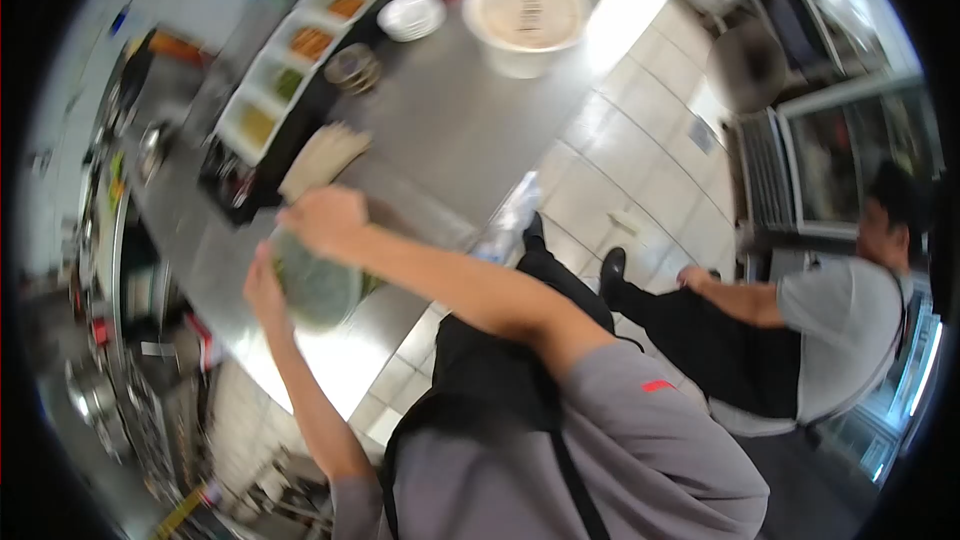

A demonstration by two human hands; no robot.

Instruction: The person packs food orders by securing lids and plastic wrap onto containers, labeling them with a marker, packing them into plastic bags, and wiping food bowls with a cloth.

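Note:
A round, translucent container sits at the near end of the steel counter, with something green showing in or under it. Motion blur keeps me from telling whether its top is a lid. My left hand grips its left rim, fingers closed on the edge. At the far rim, my right hand is curled closed against the same container. A beige folded cloth or stack of napkins lies just beyond my right hand.
White bins of coloured ingredients line the counter's left side. Nearby stand a stack of white bowls, small round cups and a lidded white tub. A person is at the right, by a glass-door fridge.

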